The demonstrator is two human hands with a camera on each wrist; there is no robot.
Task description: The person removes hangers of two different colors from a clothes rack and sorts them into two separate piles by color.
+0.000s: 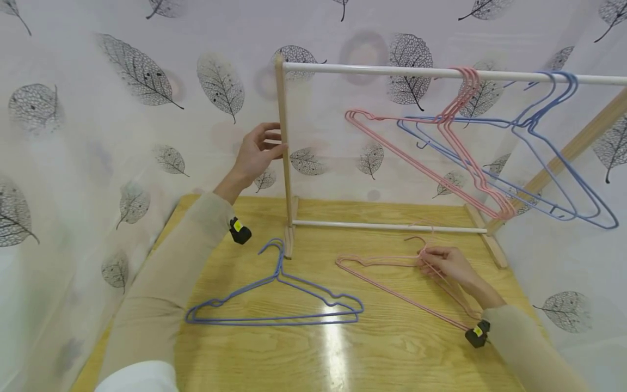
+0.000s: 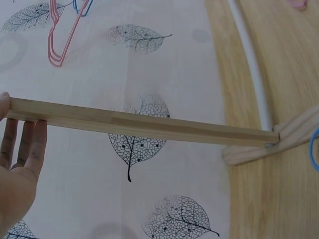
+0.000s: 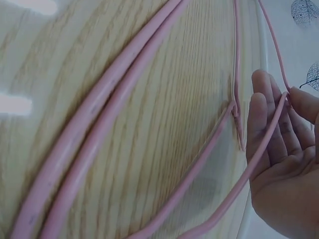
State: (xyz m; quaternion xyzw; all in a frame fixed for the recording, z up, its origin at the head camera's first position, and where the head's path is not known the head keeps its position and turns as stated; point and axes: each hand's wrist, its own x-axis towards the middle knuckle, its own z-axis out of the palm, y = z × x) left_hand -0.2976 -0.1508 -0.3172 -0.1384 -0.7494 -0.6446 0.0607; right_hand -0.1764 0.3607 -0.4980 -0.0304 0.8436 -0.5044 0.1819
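Observation:
My left hand grips the wooden upright post of a hanging rack, with thumb on one side and fingers on the other; the left wrist view shows the post running down to its foot. Over at the right, my right hand pinches a pink clothes hanger at its neck, just below the hook, between thumb and fingers. Another pink hanger lies under it on the table, largely overlapped. Blue hangers lie stacked on the table at centre left, hooks toward the rack.
Several pink hangers and several blue hangers hang from the white top rod. A lower white rod joins the rack's feet on the wooden table. Leaf-patterned sheeting encloses the back and sides.

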